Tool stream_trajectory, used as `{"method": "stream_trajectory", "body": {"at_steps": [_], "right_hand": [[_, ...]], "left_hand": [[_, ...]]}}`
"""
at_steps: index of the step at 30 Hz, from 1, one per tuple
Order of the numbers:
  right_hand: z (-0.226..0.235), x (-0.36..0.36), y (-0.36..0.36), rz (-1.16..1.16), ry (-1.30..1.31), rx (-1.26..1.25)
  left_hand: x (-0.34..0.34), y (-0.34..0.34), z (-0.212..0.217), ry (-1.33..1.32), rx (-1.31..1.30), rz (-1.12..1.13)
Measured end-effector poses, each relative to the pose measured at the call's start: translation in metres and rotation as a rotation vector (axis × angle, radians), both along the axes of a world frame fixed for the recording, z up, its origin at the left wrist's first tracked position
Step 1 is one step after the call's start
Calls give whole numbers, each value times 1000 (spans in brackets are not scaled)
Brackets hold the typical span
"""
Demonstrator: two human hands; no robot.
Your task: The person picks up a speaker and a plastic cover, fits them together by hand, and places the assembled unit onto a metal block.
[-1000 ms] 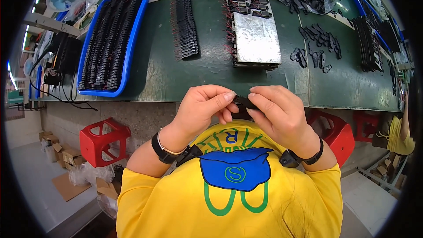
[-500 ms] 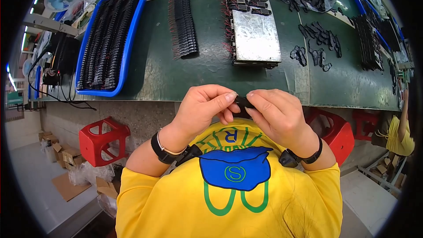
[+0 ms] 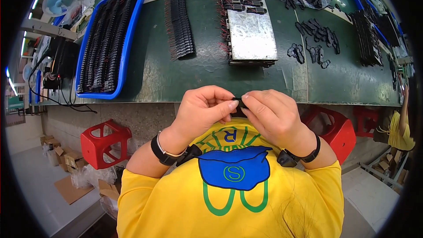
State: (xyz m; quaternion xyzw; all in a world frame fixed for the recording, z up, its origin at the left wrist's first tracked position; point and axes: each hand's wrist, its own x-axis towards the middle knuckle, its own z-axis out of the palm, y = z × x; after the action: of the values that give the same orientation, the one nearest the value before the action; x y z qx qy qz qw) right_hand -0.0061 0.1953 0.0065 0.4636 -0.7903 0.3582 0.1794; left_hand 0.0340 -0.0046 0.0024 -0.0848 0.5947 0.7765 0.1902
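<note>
Both of my hands meet close to my chest, just below the front edge of the green table [image 3: 185,79]. My left hand [image 3: 205,110] and my right hand [image 3: 271,114] pinch one small black plastic part [image 3: 238,104] between their fingertips. Most of the part is hidden by the fingers. Each wrist wears a black band. On the table ahead lies a silver metal plate [image 3: 252,35] with black parts with red wires along its far and left edges.
A blue tray [image 3: 108,39] full of rows of black parts sits at the left. A stack of black parts [image 3: 181,20] lies beside it, loose black pieces [image 3: 315,39] at the right. Red stools [image 3: 105,143] stand under the table. Another person [image 3: 398,125] stands at the far right.
My hands stay together on the small black part. The fingertips have shifted slightly around it; nothing else has moved.
</note>
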Motion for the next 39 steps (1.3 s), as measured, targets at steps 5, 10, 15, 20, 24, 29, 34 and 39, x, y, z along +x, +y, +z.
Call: {"method": "stream_trajectory", "body": {"at_steps": [5,10,15,20,24,29,34,39], "right_hand": [[2,-2,3,33,-218,-128],[-1,0,7,76,-570,-207],[-4,-1,7,123,-523,-212],[-6,-3,8,154,-441,-216],[-9,-3,8,159,-435,-238],[-13,-4,5,180,-276,-257],[-16,-4,6,193,-152,-264],[-18,-4,6,203,-151,-280]], "left_hand": [[10,-2,-2,175,-22,61],[13,-1,-3,295,-15,71],[14,-2,-8,448,-138,25],[12,-5,-8,426,-127,-19],[12,-7,-12,407,-67,-40],[11,-7,-14,407,-18,-41],[12,-2,-14,283,83,2],[12,-2,-16,324,103,-12]]}}
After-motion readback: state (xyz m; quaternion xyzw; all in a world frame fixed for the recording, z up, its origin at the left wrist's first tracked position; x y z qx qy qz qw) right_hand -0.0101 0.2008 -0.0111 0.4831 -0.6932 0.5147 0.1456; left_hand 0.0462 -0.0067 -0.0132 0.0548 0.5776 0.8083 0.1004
